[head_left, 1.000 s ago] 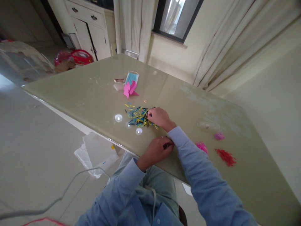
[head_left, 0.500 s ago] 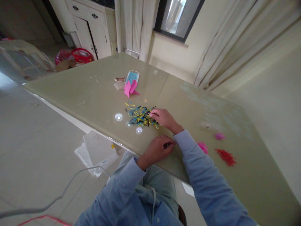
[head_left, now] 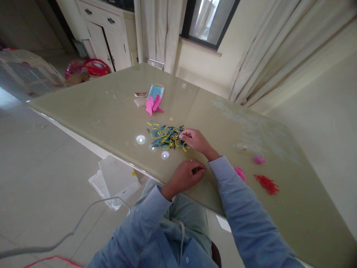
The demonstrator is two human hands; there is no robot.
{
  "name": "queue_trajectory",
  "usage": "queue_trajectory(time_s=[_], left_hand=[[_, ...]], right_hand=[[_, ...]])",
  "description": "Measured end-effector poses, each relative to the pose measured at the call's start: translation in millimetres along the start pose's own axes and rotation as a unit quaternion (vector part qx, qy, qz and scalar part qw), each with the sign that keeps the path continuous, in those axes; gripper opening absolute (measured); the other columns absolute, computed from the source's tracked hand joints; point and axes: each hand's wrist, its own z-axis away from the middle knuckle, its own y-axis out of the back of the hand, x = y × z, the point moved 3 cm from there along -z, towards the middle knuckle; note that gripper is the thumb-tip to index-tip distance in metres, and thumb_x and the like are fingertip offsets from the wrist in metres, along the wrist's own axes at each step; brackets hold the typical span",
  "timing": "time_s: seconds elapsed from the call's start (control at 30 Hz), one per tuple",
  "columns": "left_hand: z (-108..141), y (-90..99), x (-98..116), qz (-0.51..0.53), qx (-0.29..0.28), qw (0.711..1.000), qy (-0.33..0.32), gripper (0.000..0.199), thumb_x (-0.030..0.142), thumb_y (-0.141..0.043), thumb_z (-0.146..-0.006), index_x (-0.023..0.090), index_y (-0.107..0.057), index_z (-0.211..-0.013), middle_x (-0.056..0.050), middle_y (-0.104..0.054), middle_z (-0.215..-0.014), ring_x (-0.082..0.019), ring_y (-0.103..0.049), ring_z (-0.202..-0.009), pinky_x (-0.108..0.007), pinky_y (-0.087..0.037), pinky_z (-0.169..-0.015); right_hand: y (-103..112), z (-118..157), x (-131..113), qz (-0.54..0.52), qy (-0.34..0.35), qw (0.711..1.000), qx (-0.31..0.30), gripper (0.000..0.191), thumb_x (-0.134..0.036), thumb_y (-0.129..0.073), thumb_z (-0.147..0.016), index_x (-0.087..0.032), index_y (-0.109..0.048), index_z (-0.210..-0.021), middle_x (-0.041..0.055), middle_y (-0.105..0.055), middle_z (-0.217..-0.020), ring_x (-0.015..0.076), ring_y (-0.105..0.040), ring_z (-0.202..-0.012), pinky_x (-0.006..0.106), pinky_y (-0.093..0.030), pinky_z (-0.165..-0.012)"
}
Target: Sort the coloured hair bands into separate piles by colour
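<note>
A loose pile of small yellow, blue and black bands, like little elastic hair ties, lies on the glossy table. My right hand is at the pile's right edge, thumb and fingertips pinched together; anything between them is too small to make out. Closer to the table's front edge, my left hand is closed with its fingers curled, below my right wrist. What it holds, if anything, is hidden. Partly behind my right sleeve lies a pink pile, with a red pile of bands farther right.
Beyond the pile are a pink folded shape, a blue face mask and a small flat case. A purple-pink bundle and clear plastic lie at right. A grey cable hangs at lower left.
My right hand has shifted very slightly right at the pile's edge, its fingers still pinched. My left hand stays closed in nearly the same place. The view has moved a little.
</note>
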Motion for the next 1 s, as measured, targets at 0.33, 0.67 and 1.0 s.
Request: queue_trajectory(time_s=[0.33,0.67,1.0], left_hand=[[-1,1.5,2,0.004,0.004,1.000,0.010,0.018,0.019,-0.061,-0.088,0.016,-0.078,-0.090,-0.005,-0.075,-0.084,-0.016,-0.064,-0.073,-0.026,-0.048,-0.071],[-1,1.8,3,-0.011,-0.011,1.000,0.026,0.018,0.020,-0.060,-0.089,0.017,-0.078,-0.092,-0.005,-0.076,-0.087,-0.016,-0.065,-0.075,-0.027,-0.051,-0.075],[-1,1.5,2,0.006,-0.011,1.000,0.001,0.019,0.014,-0.060,-0.086,0.016,-0.078,-0.093,-0.005,-0.077,-0.089,-0.016,-0.066,-0.078,-0.026,-0.050,-0.075]], right_hand=[[-3,10,5,-0.053,0.005,0.998,0.013,0.028,-0.039,-0.059,-0.085,-0.014,-0.071,-0.089,0.0002,-0.065,-0.069,0.0107,-0.052,-0.059,0.021,-0.037,-0.057],[-8,5,2,-0.018,-0.012,1.000,-0.014,0.028,-0.032,-0.063,-0.085,-0.013,-0.074,-0.102,0.0025,-0.072,-0.078,0.0121,-0.058,-0.064,0.023,-0.042,-0.062],[-6,-19,-17,0.240,-0.010,0.969,-0.052,0.026,-0.025,-0.057,-0.094,-0.021,-0.079,-0.105,0.0056,-0.079,-0.103,0.0183,-0.069,-0.088,0.026,-0.045,-0.079]])
